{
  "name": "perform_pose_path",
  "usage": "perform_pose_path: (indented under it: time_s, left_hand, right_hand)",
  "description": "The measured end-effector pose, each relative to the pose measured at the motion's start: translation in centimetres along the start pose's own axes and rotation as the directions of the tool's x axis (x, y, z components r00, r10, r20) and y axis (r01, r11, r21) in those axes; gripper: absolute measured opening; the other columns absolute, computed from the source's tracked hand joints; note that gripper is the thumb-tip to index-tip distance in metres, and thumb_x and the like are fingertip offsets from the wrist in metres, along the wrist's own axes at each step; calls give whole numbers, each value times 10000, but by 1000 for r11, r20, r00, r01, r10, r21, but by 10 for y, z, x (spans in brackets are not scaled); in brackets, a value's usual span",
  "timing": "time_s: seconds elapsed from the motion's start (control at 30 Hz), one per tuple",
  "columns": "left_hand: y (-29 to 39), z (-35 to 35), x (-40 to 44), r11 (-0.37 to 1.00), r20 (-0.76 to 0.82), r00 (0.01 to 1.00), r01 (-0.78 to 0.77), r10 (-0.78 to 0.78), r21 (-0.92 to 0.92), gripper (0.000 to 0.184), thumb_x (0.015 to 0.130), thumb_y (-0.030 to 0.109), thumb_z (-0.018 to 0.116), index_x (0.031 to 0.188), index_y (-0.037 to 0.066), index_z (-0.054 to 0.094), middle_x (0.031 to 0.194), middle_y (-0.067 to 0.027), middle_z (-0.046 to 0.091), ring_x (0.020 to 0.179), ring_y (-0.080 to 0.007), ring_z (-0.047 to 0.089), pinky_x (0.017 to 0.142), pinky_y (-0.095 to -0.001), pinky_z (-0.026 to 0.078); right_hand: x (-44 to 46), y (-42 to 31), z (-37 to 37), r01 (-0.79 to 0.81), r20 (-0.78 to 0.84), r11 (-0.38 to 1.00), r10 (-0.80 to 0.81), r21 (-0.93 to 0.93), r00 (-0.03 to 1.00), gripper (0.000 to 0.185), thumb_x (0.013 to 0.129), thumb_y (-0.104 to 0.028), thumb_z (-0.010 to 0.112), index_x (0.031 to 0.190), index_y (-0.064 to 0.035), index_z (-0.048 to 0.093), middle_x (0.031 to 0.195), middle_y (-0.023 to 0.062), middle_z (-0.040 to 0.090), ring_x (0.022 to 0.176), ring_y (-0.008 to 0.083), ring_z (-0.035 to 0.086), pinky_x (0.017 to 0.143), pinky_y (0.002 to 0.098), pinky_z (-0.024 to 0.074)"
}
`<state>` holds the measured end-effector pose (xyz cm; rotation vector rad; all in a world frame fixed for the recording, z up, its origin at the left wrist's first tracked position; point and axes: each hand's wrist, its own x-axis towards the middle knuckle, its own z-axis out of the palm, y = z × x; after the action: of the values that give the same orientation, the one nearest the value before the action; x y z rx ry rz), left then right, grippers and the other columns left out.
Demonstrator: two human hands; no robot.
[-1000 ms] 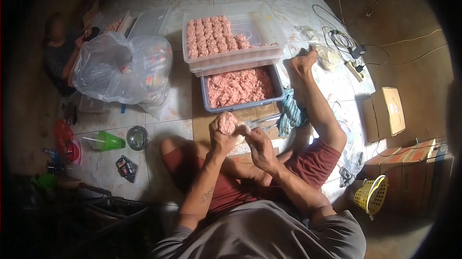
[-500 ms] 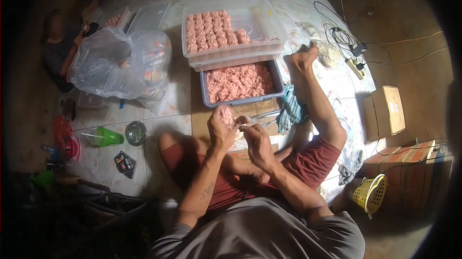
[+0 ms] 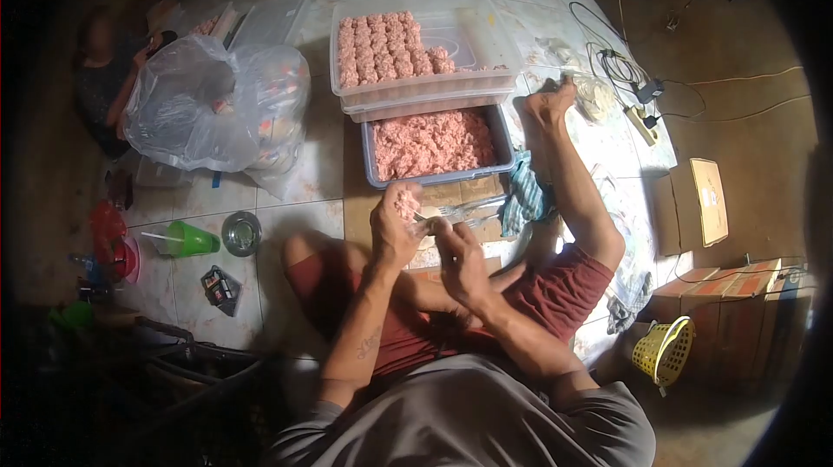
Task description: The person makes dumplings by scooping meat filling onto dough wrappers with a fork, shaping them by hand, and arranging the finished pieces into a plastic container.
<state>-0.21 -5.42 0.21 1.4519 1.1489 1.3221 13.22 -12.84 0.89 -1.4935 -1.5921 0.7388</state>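
Note:
My left hand is closed around a lump of pink minced meat, just in front of a blue-rimmed tub of loose minced meat. Close beside it, my right hand is closed in a pinch, its fingertips at the lump's lower edge. A thin, narrow thing shows between the two hands, but I cannot make out what it is. Behind the tub stand stacked clear plastic boxes; the top one holds rows of shaped meat portions on its left side.
A striped cloth lies right of the tub, near my bare foot. At left are a large plastic bag, a green cup and a glass ashtray. Cables and a yellow basket are at right. Another person sits far left.
My right hand has shifted slightly left and up, against the left hand. The meat in my left hand now looks rougher and partly covered by fingers.

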Motion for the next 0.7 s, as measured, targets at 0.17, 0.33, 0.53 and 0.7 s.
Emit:
perform_pose_path:
  time_s: [0.17, 0.33, 0.53, 0.7]
  left_hand:
    - [-5, -44, 6, 983, 299, 951, 17, -72, 182, 492, 688, 209, 953, 1048, 34, 668, 884, -105, 717, 787, -211, 683, 745, -336, 542]
    - [-5, -26, 8, 966, 251, 967, -107, 46, 236, 367, 747, 187, 883, 1005, 34, 670, 847, -169, 697, 823, -380, 702, 722, -419, 544]
    - [-19, -17, 1, 820, 157, 988, -96, 7, 564, 307, 817, 281, 868, 937, 67, 682, 796, -122, 690, 674, -216, 646, 621, -378, 500]
    - [-11, -31, 2, 947, 246, 963, 24, -108, 321, 349, 800, 225, 880, 1054, 49, 717, 918, -82, 754, 784, -151, 685, 701, -327, 546]
  right_hand:
    - [7, -26, -62, 26, -26, 999, -27, -42, 999, 231, 924, 36, 574, 1138, 6, 657, 938, 228, 651, 929, 432, 642, 802, 470, 518]
    - [15, -36, -67, 63, 108, 996, -57, -56, 993, 214, 913, 19, 610, 1104, -8, 705, 956, 216, 661, 888, 410, 645, 762, 460, 526]
    - [20, -38, -54, 138, 55, 988, -134, -73, 989, 235, 905, 22, 631, 1113, -26, 729, 897, 205, 637, 840, 384, 651, 721, 442, 531]
    - [48, -19, -54, 21, -101, 994, -10, 104, 995, 157, 975, -58, 618, 1106, 26, 641, 876, 165, 652, 776, 333, 666, 708, 410, 527]
